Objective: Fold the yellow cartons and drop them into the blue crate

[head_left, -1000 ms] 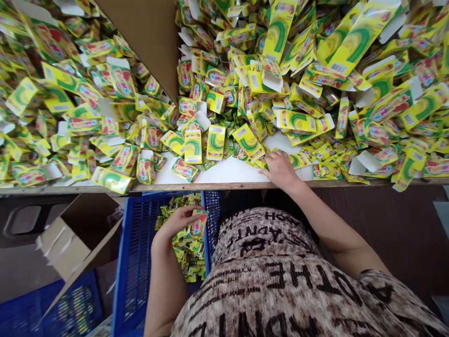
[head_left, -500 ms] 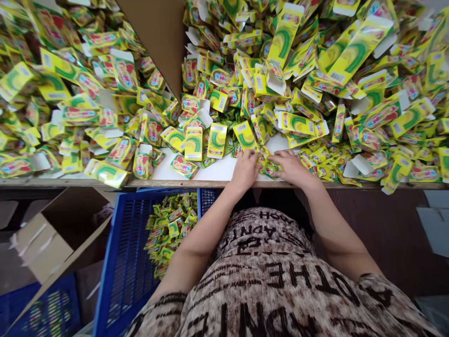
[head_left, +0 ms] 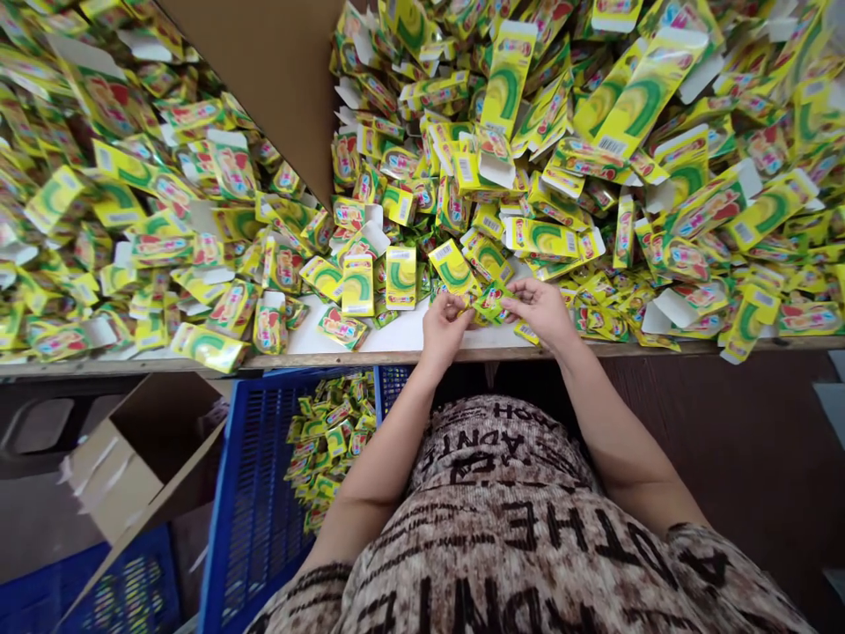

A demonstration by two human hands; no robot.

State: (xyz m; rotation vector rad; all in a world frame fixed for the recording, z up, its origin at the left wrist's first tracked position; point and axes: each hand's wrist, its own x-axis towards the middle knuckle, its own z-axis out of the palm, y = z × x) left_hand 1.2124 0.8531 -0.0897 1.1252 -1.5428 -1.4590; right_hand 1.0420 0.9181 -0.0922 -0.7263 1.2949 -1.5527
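Observation:
My right hand [head_left: 542, 313] pinches a small green and yellow wrapped packet [head_left: 490, 305] between thumb and fingers, just above the table's front edge. Facing it from the left, my left hand [head_left: 445, 331] has its thumb and fingertips pressed together; whatever is in them is mostly hidden. Just behind the hands lies a yellow carton [head_left: 453, 267] with a green swirl. Two similar cartons, one upright-facing carton [head_left: 400, 278] and another carton [head_left: 357, 285], lie to the left on the white tabletop [head_left: 304, 335].
Heaps of small cartons [head_left: 660, 97] cover the table on both sides of a brown cardboard divider [head_left: 277, 88]. Loose packets [head_left: 598, 321] lie right of my right hand. Below the table stand a blue crate [head_left: 228, 493] holding packets and an open cardboard box [head_left: 115, 480].
Both hands have lifted from the loose packets, and their fingers have closed. A small packet now shows in the right hand. The camera view has shifted slightly.

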